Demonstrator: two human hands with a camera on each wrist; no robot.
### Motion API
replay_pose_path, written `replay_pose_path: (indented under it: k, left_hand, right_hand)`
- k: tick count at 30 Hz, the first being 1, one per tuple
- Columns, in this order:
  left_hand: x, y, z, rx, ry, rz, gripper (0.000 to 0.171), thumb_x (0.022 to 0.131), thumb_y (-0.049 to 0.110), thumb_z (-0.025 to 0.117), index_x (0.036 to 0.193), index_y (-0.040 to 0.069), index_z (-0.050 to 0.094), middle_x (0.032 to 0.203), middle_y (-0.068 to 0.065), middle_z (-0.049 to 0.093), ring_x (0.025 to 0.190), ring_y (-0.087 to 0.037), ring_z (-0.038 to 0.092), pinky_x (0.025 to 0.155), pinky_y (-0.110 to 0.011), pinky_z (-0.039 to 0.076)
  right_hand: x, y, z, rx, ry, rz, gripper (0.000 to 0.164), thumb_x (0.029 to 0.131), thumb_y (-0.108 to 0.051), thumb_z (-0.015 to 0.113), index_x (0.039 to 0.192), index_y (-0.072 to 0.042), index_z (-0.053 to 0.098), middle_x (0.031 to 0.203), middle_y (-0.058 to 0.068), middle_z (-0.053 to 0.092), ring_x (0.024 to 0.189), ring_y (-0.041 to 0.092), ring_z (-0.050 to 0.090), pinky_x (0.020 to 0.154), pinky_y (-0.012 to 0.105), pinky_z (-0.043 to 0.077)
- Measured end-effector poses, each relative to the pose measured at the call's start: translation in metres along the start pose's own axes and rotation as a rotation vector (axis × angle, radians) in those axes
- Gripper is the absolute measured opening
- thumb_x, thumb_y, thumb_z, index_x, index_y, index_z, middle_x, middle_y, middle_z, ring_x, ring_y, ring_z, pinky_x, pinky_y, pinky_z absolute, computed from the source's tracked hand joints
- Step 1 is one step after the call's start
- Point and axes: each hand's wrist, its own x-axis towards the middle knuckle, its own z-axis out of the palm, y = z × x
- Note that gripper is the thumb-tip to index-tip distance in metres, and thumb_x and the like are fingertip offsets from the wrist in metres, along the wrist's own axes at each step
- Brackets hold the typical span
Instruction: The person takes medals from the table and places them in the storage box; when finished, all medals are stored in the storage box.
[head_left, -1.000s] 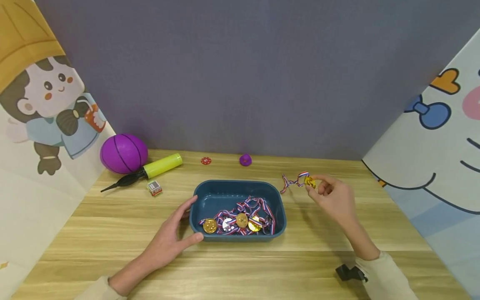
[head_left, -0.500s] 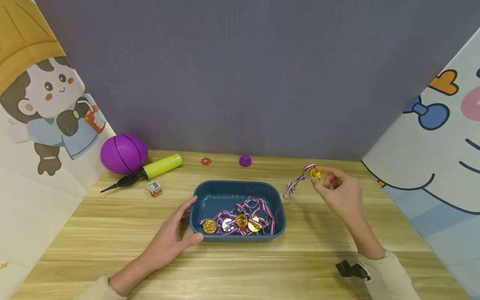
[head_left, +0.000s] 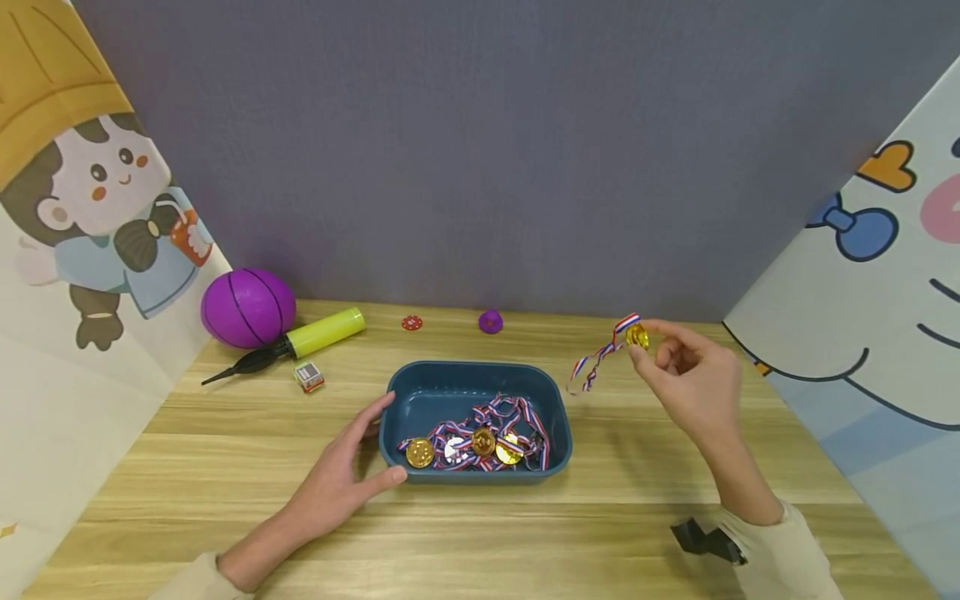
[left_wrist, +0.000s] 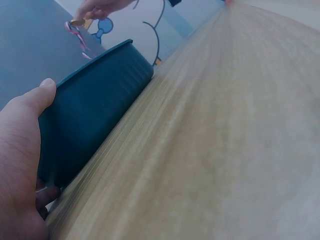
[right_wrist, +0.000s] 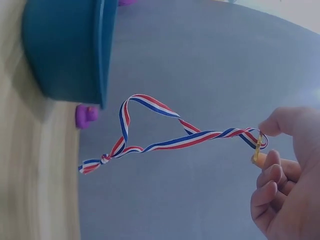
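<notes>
A gold medal on a red, white and blue ribbon is pinched between the thumb and index finger of my right hand, above the table right of the dark blue plastic tub. The looped ribbon dangles, its knotted end lowest. My left hand holds the tub's left end, thumb on the near corner of the rim; some of its fingers are hidden behind the tub in the left wrist view. Inside the tub lie several gold and silver medals with tangled striped ribbons.
At the back left are a purple ball, a yellow and black hand pump and a small box-like item. Behind the tub lie a red chip and a small purple object. A grey panel closes off the back.
My right hand has lifted the medal up and to the right, raising its ribbon off the table. The left hand and the tub have stayed where they were.
</notes>
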Motion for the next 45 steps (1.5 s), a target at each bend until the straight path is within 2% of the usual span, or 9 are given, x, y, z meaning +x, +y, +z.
replay_pose_path:
  k: [6, 13, 19, 23, 26, 34, 39, 45]
  left_hand:
    - [-0.001, 0.001, -0.001, 0.002, 0.0, -0.001, 0.099, 0.096, 0.031, 0.089, 0.176, 0.029, 0.03, 0.162, -0.015, 0.057, 0.141, -0.036, 0.061, 0.12, -0.072, 0.042]
    - [0.0, 0.0, -0.001, 0.004, 0.0, 0.005, 0.1, 0.095, 0.03, 0.089, 0.176, 0.028, 0.03, 0.161, -0.014, 0.058, 0.141, -0.034, 0.062, 0.12, -0.07, 0.041]
    - [0.0, -0.001, 0.0, 0.001, 0.0, 0.01, 0.1, 0.095, 0.03, 0.089, 0.176, 0.029, 0.03, 0.161, -0.015, 0.058, 0.141, -0.034, 0.062, 0.12, -0.071, 0.042]
    - [0.001, -0.002, 0.001, 0.005, -0.001, 0.014, 0.1, 0.095, 0.03, 0.089, 0.176, 0.029, 0.03, 0.161, -0.014, 0.058, 0.141, -0.034, 0.062, 0.12, -0.071, 0.043]
    - [0.001, -0.001, 0.001, 0.006, -0.002, 0.013, 0.1, 0.095, 0.03, 0.089, 0.176, 0.03, 0.03, 0.161, -0.013, 0.058, 0.141, -0.033, 0.062, 0.12, -0.07, 0.042]
    - [0.001, 0.0, 0.001, 0.003, -0.005, 0.008, 0.1, 0.096, 0.031, 0.089, 0.176, 0.03, 0.03, 0.161, -0.013, 0.058, 0.142, -0.034, 0.062, 0.12, -0.07, 0.042]
    - [0.001, 0.0, 0.0, 0.009, -0.004, 0.011, 0.1, 0.095, 0.03, 0.089, 0.176, 0.029, 0.03, 0.161, -0.014, 0.059, 0.141, -0.034, 0.062, 0.12, -0.07, 0.042]
    - [0.001, 0.0, 0.0, 0.011, -0.002, 0.007, 0.1, 0.096, 0.03, 0.089, 0.176, 0.028, 0.03, 0.162, -0.014, 0.058, 0.141, -0.034, 0.062, 0.12, -0.07, 0.043]
  right_hand:
    - [0.001, -0.015, 0.003, 0.072, 0.017, -0.044, 0.029, 0.088, 0.005, 0.088, 0.117, -0.002, 0.085, 0.066, -0.007, 0.056, 0.05, 0.002, 0.04, 0.045, 0.018, 0.03]
    - [0.0, -0.032, 0.01, 0.15, 0.038, -0.14, 0.034, 0.085, 0.011, 0.087, 0.118, 0.003, 0.083, 0.065, -0.006, 0.055, 0.051, 0.002, 0.04, 0.046, 0.019, 0.031]
    - [-0.004, -0.044, 0.016, 0.171, 0.013, -0.211, 0.037, 0.084, 0.013, 0.086, 0.12, 0.003, 0.082, 0.067, -0.005, 0.054, 0.054, 0.002, 0.041, 0.048, 0.018, 0.033]
    - [-0.007, -0.047, 0.019, 0.188, -0.024, -0.201, 0.037, 0.083, 0.013, 0.087, 0.118, 0.003, 0.083, 0.067, -0.005, 0.054, 0.054, 0.002, 0.042, 0.047, 0.018, 0.034]
    - [-0.011, -0.045, 0.023, 0.162, -0.095, -0.166, 0.035, 0.084, 0.01, 0.089, 0.117, -0.001, 0.084, 0.069, -0.005, 0.055, 0.055, 0.002, 0.043, 0.047, 0.017, 0.035]
    - [-0.022, -0.031, 0.043, 0.017, -0.372, -0.1, 0.029, 0.09, -0.006, 0.092, 0.117, -0.005, 0.084, 0.073, -0.008, 0.059, 0.06, 0.004, 0.047, 0.052, 0.018, 0.041]
    - [-0.029, -0.023, 0.055, -0.078, -0.514, -0.124, 0.028, 0.091, -0.011, 0.092, 0.117, -0.007, 0.084, 0.066, -0.014, 0.051, 0.056, 0.002, 0.041, 0.057, 0.023, 0.042]
    - [-0.04, -0.019, 0.072, -0.135, -0.709, -0.1, 0.031, 0.094, -0.018, 0.091, 0.122, -0.006, 0.083, 0.059, -0.017, 0.042, 0.051, -0.002, 0.033, 0.065, 0.025, 0.048]
